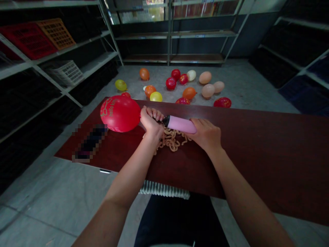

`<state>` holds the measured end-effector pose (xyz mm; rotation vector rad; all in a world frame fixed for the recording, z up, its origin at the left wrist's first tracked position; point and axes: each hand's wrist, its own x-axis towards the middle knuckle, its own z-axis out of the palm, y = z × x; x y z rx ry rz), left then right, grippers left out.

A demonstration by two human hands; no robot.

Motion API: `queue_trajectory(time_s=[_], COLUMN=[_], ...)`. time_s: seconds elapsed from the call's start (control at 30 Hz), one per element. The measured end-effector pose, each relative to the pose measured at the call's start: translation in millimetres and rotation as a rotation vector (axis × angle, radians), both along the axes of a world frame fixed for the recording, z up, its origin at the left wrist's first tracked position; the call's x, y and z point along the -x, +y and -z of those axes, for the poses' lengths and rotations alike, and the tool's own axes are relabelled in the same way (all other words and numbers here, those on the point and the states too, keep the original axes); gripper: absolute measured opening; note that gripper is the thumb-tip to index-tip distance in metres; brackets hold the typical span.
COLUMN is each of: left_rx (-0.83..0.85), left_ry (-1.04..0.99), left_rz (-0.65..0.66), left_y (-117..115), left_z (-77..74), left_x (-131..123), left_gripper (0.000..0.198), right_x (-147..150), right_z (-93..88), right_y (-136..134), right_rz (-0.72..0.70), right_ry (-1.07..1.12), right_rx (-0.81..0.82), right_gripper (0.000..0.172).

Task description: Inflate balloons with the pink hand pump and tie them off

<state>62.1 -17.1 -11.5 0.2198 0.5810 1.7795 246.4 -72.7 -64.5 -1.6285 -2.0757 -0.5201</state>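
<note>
Head view — the left hand point(151, 124) is shut tight where the red balloon point(120, 114) meets the nozzle, and the balloon sits just left of it. The right hand point(205, 134) holds the pink pump point(180, 124) — it lies sideways, pointing at the balloon.

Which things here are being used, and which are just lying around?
Being used: red balloon, pink balloon pump, held by the left hand and right hand.

Just lying around: tangle of tan cord, balloons on the floor, red crate on the shelf.
</note>
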Motion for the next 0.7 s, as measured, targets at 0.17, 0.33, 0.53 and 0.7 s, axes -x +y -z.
queue_trajectory(time_s=[0.17,0.33,0.53,0.7], left_rx=[0.004,0.009,-0.012,-0.047], left_ry=[-0.067,-0.096,-0.092,-0.005], left_rz=[0.014,-0.011,-0.058,-0.072], left_y=[9.5,19.4,22.7,18.4], left_z=[2.9,4.6,-2.0,-6.6], left_x=[11.6,32.0,55.9,52.3], left_gripper=[0.041,0.037,0.036,0.04], right_x=[-2.9,-21.9,-45.6,-51.9], right_z=[-2.1,-7.7,-14.3,-13.3], right_y=[1.0,-2.8,-7.4,-6.7], right_rz=[0.035,0.108,0.179,0.209], right_ry=[-0.085,-0.187,-0.158,-0.023], right_rx=[-0.04,-0.072,-0.056,-0.042], right_gripper=[0.043,0.038,0.037,0.043])
